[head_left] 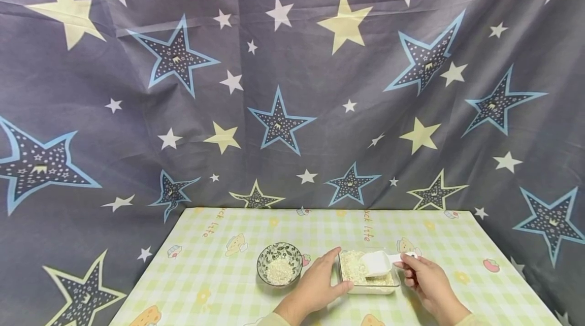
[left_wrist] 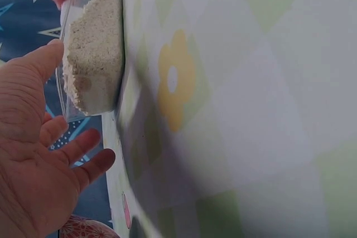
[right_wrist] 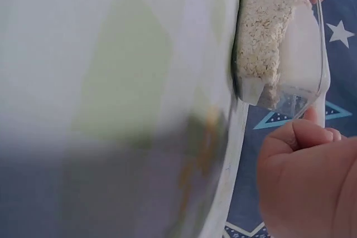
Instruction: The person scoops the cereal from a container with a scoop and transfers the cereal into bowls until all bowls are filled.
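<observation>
A clear rectangular container [head_left: 375, 290] holds pale, oat-like flakes [left_wrist: 96, 43]. My right hand [head_left: 427, 280] pinches the handle of a white scoop [head_left: 377, 263] between thumb and fingers. The scoop's bowl is down in the flakes on the container's right side, its lower part hidden by them. At the container's left end is my left hand [head_left: 320, 283], its thumb at the front rim and its fingers stretched along the side. In the left wrist view those fingers are spread and loosely straight. A patterned bowl [head_left: 262, 261] with some of the same flakes stands left of this hand.
A green-and-white checked cloth [head_left: 247, 305] with cartoon prints covers the table. Behind the table hangs a dark curtain [head_left: 315, 153] printed with stars. The bowl stands close by the left wrist.
</observation>
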`<state>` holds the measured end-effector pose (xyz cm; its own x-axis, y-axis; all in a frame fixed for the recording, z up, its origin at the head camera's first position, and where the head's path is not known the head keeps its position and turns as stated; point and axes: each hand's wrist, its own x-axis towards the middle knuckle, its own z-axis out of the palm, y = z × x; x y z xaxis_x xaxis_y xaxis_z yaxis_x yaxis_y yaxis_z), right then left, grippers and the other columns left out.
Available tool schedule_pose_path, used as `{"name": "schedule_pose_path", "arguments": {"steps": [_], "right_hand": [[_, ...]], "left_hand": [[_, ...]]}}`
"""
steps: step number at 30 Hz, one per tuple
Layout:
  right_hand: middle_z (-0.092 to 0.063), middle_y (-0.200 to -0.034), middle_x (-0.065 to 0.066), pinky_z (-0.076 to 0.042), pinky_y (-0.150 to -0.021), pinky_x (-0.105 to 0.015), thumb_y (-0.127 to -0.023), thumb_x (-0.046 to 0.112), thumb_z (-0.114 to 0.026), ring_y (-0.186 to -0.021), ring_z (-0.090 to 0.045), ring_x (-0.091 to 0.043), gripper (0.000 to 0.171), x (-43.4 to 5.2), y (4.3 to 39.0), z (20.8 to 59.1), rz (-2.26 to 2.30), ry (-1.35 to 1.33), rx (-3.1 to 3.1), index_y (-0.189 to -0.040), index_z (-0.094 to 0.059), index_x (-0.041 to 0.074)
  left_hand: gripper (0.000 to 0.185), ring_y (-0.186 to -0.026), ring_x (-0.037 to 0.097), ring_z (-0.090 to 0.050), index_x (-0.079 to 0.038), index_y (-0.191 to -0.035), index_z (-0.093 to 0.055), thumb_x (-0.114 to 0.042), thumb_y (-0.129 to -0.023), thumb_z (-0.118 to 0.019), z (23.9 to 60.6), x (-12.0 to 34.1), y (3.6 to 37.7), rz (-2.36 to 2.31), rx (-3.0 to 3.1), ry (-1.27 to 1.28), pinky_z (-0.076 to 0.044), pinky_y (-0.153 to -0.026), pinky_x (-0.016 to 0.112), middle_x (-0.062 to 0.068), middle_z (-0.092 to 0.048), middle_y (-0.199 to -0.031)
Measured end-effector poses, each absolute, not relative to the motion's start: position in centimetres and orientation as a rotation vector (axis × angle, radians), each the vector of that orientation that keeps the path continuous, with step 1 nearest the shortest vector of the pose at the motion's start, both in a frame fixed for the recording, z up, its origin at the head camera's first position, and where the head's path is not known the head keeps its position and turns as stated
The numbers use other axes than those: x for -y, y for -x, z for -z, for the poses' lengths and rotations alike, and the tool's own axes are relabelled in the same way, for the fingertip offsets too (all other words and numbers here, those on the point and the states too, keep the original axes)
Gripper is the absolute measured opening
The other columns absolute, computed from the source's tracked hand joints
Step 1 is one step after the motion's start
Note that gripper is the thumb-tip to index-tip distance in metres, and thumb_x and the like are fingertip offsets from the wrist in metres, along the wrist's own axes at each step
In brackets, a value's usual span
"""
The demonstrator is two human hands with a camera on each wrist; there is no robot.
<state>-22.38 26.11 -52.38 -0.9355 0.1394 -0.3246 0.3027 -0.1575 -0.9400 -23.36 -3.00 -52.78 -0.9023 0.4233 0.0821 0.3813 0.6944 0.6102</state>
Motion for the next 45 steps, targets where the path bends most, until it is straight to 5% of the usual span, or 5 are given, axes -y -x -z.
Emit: {"name": "schedule_pose_path", "arguments": {"steps": [20, 27, 31, 39, 45], "right_hand": [[-0.065, -0.089, 0.005, -0.040, -0.062, -0.012, -0.116, 0.020, -0.039, -0.070, -0.046, 0.002, 0.031, -27.9, 22.6, 51.2, 2.583, -0.421, -1.259, -0.100, -0.065, 0.014], [-0.065, -0.093, 0.006, -0.039, -0.060, -0.012, -0.117, 0.019, -0.039, -0.070, -0.046, 0.004, 0.014, -26.7, 22.8, 51.1, 2.524, -0.386, -1.411, -0.122, -0.051, 0.017], [-0.067, -0.093, 0.006, -0.038, -0.059, -0.012, -0.117, 0.018, -0.039, -0.070, -0.045, 0.004, 0.019, -26.0, 23.1, 50.7, 2.491, -0.353, -1.487, -0.134, -0.045, 0.017], [-0.068, -0.092, 0.004, -0.040, -0.057, -0.011, -0.115, 0.017, -0.047, -0.069, -0.047, 0.003, 0.018, -24.7, 23.6, 49.6, 2.476, -0.324, -1.590, -0.103, -0.061, 0.016], [-0.072, -0.082, 0.007, -0.040, -0.054, -0.009, -0.113, 0.016, -0.051, -0.065, -0.049, 0.005, 0.022, -23.3, 23.6, 48.9, 2.465, -0.290, -1.680, -0.094, -0.063, 0.017]], "left_hand": [[0.093, -0.148, 0.035, -0.053, -0.011, -0.166, -0.037, -0.059, -0.095, -0.074, 53.1, 3.7, 23.0, -1.025, -2.838, -0.659, -0.046, -0.122, 0.055, 0.011, -0.051, -0.165], [0.090, -0.146, 0.031, -0.056, -0.014, -0.166, -0.038, -0.053, -0.094, -0.077, 52.2, 3.9, 22.1, -0.939, -2.897, -0.710, -0.050, -0.119, 0.051, 0.007, -0.053, -0.164], [0.085, -0.143, 0.028, -0.059, -0.018, -0.165, -0.040, -0.050, -0.096, -0.077, 50.8, 4.9, 21.1, -0.921, -2.964, -0.806, -0.054, -0.115, 0.051, 0.003, -0.055, -0.162], [0.082, -0.136, 0.026, -0.060, -0.015, -0.161, -0.046, -0.046, -0.094, -0.080, 49.5, 11.0, 21.1, -0.958, -3.178, -0.784, -0.051, -0.116, 0.054, 0.005, -0.060, -0.156], [0.094, -0.142, 0.034, -0.053, -0.010, -0.160, -0.047, -0.048, -0.085, -0.089, 51.0, 15.8, 21.8, -0.999, -3.200, -0.549, -0.048, -0.116, 0.061, 0.012, -0.060, -0.155]]}}
